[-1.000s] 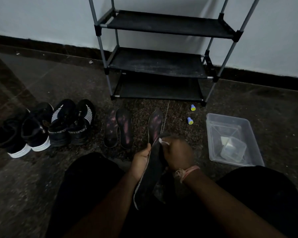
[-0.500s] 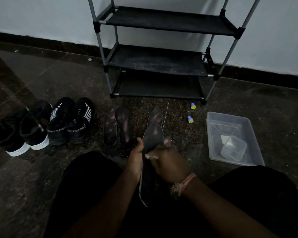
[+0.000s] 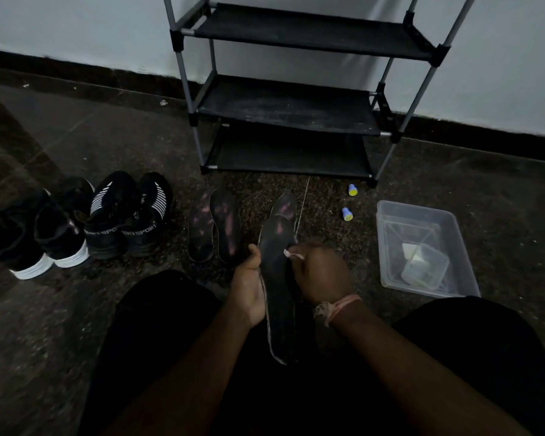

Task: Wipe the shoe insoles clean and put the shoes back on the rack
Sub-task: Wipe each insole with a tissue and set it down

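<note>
Left hand grips the dark insole by its edge, held up over the lap. Right hand is curled round a small white wipe, pressed against the insole. Three more insoles lie on the floor, shoe rack behind them, sneakers off left.

the rack has grey metal tubes and matt black cloth shelves; the tub is clear glossy plastic; the floor is speckled polished stone.

Rack top beyond frame edge
</note>
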Demonstrator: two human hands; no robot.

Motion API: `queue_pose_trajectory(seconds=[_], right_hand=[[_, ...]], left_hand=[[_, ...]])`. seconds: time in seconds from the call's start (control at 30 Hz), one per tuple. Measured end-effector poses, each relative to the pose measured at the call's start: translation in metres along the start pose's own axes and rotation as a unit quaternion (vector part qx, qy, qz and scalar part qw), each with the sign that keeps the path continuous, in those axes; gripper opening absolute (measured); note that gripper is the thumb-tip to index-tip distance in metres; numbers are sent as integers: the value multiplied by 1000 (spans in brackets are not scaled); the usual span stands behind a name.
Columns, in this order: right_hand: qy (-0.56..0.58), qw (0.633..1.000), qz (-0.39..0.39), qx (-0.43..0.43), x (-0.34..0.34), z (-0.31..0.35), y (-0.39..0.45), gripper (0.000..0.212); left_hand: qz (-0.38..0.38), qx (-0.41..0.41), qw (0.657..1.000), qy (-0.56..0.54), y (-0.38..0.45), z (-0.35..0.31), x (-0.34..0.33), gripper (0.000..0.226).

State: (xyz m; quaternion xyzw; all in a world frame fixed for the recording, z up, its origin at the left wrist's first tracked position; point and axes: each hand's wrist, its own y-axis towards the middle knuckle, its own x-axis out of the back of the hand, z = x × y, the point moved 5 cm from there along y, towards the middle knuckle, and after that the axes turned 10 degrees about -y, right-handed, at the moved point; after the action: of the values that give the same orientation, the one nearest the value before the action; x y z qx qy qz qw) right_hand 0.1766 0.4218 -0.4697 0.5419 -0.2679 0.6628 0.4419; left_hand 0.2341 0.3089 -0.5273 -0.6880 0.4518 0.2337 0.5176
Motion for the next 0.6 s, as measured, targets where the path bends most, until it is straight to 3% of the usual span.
queue_pose_trajectory(seconds=[0.17,0.3,0.47,0.53,0.6], right_hand=[[45,995,46,75,-11,21,-13,34],[103,994,19,43,-6,15,-5,28],[93,995,12,45,-4,16,-5,25],[79,994,11,79,-5,27,-10,22],[76,988,22,135,-6,43,-18,20]], left_hand=[[20,-34,999,-27,1,-10,-8,66],[39,-72,994,-67,4,-21,-7,41],[50,-28,993,-101,3,-18,-3,49],[37,-40,994,-99,4,-21,-2,52],[25,-42,995,-81,5,-21,-2,68]])
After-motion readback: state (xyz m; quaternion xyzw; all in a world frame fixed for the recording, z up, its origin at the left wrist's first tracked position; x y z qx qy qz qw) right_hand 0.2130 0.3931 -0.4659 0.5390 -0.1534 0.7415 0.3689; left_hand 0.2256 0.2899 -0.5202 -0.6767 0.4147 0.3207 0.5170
